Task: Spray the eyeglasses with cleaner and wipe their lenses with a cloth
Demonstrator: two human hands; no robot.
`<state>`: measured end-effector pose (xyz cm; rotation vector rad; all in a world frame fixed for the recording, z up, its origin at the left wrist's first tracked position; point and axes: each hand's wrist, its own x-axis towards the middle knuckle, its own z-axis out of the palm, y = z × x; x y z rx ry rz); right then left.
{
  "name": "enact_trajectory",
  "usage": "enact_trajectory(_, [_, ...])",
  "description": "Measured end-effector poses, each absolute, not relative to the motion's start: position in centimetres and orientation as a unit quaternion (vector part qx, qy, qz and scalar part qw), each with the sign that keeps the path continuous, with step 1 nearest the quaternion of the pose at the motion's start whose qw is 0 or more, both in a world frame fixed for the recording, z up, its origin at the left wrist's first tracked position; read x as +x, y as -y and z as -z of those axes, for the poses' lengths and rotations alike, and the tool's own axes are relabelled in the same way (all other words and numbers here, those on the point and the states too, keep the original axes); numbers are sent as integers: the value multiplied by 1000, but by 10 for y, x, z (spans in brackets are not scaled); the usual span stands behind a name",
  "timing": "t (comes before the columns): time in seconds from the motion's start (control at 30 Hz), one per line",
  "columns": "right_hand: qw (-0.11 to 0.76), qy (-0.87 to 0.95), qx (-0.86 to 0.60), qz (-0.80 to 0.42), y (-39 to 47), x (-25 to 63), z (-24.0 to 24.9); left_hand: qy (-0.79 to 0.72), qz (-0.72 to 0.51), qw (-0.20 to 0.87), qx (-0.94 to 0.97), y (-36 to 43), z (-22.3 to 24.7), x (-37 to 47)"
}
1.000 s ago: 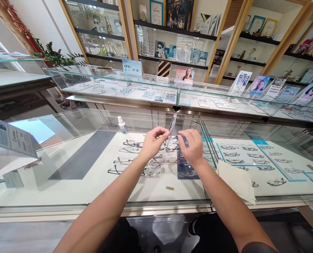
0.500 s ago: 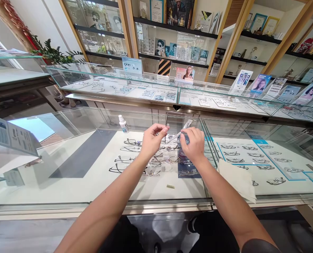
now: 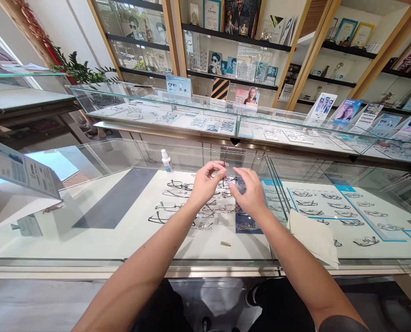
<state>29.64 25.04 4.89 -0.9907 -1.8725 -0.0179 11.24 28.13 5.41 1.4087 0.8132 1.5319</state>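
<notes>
My left hand [image 3: 208, 181] is over the glass counter, thumb and fingers pinched on a pair of eyeglasses [image 3: 224, 159]. Only a thin dark temple and a small part beside the fingertips show clearly; the rest blends with the frames behind. Close on its right, my right hand [image 3: 250, 191] has thumb and fingers apart, curved toward the eyeglasses. Whether it touches them I cannot tell. Under the glass, below both hands, lie rows of eyeglass frames [image 3: 164, 216].
A white spray bottle [image 3: 167, 162] stands left of my hands. To the right, a beige cloth [image 3: 312, 237] lies on the counter glass near the front edge. A small gold-coloured bar [image 3: 226, 244] is nearer me. A folded sign [image 3: 20, 173] stands at left; another display case [image 3: 157, 129] runs behind.
My right hand has opened and shifted slightly left, closer to my left hand. A clear strip-like piece seen at its fingers is no longer distinguishable. The dark temple now points upward.
</notes>
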Motion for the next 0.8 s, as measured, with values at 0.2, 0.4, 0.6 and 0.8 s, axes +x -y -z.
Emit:
enact_trajectory(0.2, [497, 780, -374, -72, -250, 288, -41, -310, -571, 424, 630, -274, -50, 120])
enact_trajectory(0.4, [512, 767, -374, -98, -251, 292, -43, -356, -566, 391, 632, -265, -65, 118])
enact_trajectory(0.6, [531, 741, -402, -88, -261, 304, -41, -486, -671, 234, 510, -288, -84, 79])
enact_trajectory(0.8, [559, 719, -408, -67, -270, 310, -39, -690, -594, 127, 393, -352, -80, -4])
